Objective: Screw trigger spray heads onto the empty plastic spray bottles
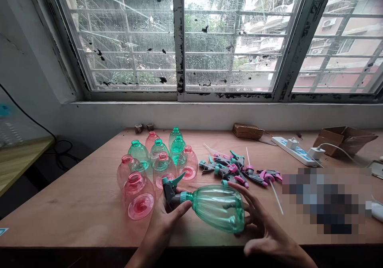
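A green spray bottle [220, 208] lies nearly level between my hands, its black and teal spray head [171, 192] to the left. My left hand [167, 216] is closed around the head and neck, thumb along the teal collar. At the base, my right hand [260, 220] cups the bottle with its fingers, some partly hidden behind it; the thumb stands off the plastic. Behind and left are several headless bottles, including a red bottle [139, 196] and a green bottle [139, 154]. Loose pink, teal and black spray heads [233, 168] are piled beyond the held bottle.
A white power strip [296, 151] with plugged chargers lies at the right, near an open cardboard box [341, 140]. A brown block-like object [247, 131] rests by the wall. Part of the table's right side is blurred out. The wooden table [74, 212] ends close in front of me.
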Motion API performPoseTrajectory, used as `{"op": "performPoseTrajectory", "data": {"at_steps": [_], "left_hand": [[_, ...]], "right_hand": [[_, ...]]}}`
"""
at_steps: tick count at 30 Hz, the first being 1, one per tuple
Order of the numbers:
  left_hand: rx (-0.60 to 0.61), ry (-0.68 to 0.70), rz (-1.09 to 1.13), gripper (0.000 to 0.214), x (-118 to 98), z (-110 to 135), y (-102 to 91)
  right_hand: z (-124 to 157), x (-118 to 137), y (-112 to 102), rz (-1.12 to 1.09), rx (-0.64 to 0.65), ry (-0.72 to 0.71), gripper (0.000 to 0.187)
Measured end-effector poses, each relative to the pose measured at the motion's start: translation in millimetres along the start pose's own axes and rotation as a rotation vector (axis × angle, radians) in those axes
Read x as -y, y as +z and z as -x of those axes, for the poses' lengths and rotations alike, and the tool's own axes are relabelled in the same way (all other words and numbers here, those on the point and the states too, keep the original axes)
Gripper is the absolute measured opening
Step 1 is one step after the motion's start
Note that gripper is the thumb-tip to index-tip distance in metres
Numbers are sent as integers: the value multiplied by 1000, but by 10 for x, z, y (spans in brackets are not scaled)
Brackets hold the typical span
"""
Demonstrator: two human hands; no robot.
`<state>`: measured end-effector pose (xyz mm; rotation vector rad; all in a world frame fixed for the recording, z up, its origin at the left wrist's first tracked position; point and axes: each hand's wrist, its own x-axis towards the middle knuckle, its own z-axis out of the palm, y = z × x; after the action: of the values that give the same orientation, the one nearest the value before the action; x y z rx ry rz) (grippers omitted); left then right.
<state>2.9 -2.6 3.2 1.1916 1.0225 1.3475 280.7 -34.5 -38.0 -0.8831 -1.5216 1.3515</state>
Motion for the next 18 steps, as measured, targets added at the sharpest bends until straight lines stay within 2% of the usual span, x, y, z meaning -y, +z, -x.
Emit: {"op": "performPoseTrajectory", "data": {"at_steps": [4, 10, 15, 18], "left_hand": [[1, 3, 3, 36, -4, 0, -1], [18, -1, 17, 36, -7, 32, 20], [1, -34, 14, 41, -18, 21, -2], [6, -10, 16, 40, -8, 1, -17]], "right_hand": [[5, -73, 2, 14, -68, 10, 94], [-1, -83, -35, -34, -63, -8, 85], [6, -20, 20, 10, -68, -77, 99], [-17, -27, 82, 70, -50, -154, 95]]}}
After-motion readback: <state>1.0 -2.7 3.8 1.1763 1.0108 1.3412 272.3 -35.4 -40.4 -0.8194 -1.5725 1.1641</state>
